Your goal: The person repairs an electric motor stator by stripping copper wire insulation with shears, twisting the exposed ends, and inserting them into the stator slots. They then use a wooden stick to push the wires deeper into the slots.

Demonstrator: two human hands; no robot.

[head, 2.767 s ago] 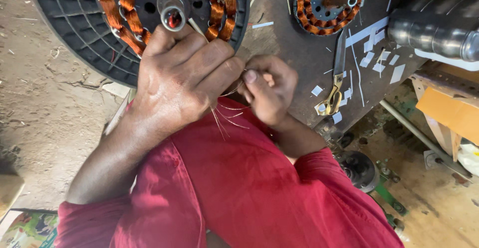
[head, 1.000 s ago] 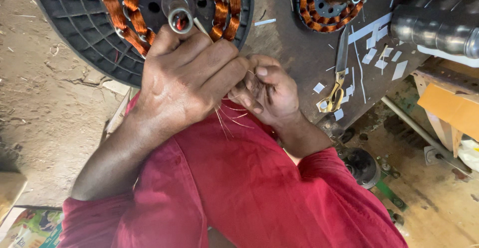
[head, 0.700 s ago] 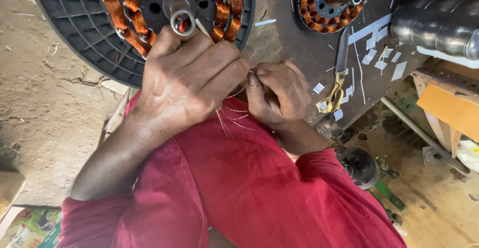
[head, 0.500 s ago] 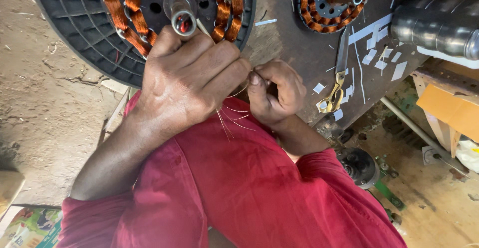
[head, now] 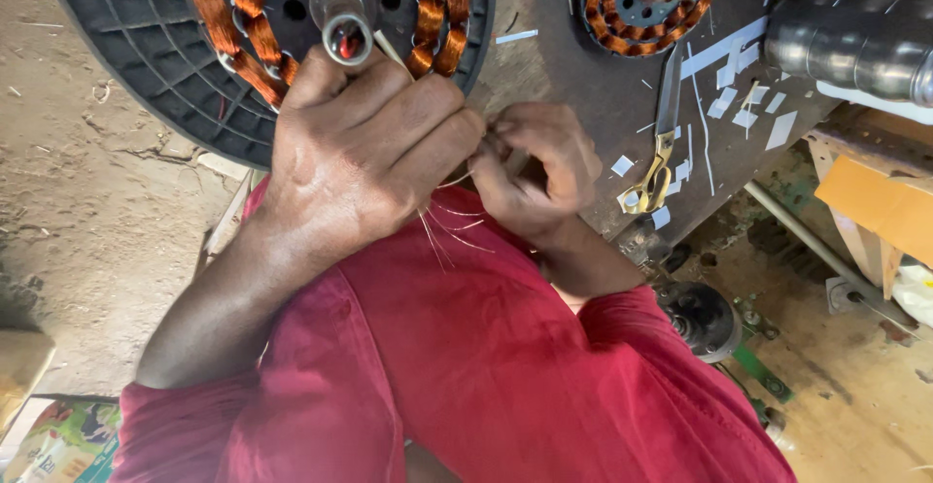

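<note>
A colourful printed package [head: 53, 444] lies at the bottom left corner, on the floor beside the red sleeve, showing green, yellow and red patches. At the right edge sits an orange-brown cardboard box [head: 880, 206], partly cut off. No screens or signs show.

Two hands [head: 364, 153], two copper-wound stators [head: 292, 36], one pair of scissors [head: 661, 143]

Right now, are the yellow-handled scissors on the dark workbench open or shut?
Shut: the yellow-handled scissors lie flat on the dark workbench, blades together in one strip, among white paper scraps.
</note>
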